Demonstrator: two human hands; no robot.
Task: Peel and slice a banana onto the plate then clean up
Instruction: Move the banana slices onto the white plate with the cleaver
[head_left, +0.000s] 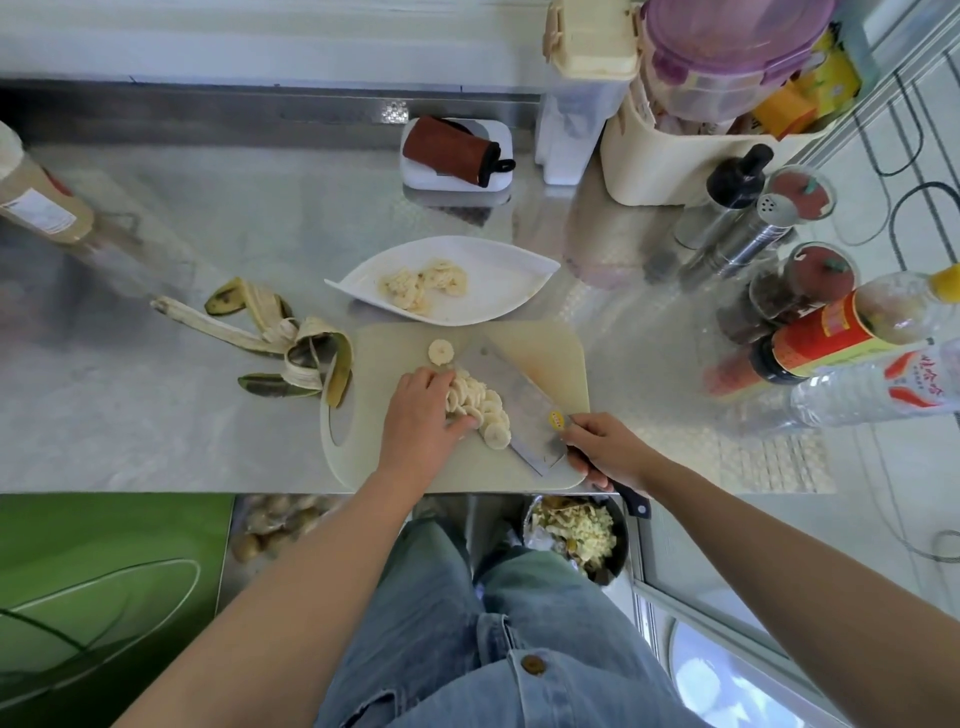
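Banana peeled, sliced. Pale banana slices (478, 405) on beige cutting board (545, 353) are held by left hand (421, 410); steel cleaver (514, 395) is gripped by right hand (602, 447). Part already on white leaf-shaped plate (509, 291). Transfer, clean-up left.

Pale cream banana slices (478, 402) on a beige plastic cutting board (457, 467); white leaf-shaped plate (498, 291); yellow-green banana peel (291, 343) blotched dark; silvery steel cleaver (519, 395) with a yellow sticker; shiny grey metal table (156, 415), diamond-embossed.

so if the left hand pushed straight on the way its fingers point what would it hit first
The pile of banana slices on the cutting board: the left hand cups it. Right behind the pile, as far as this view shows, lies the knife blade, held by the right hand.
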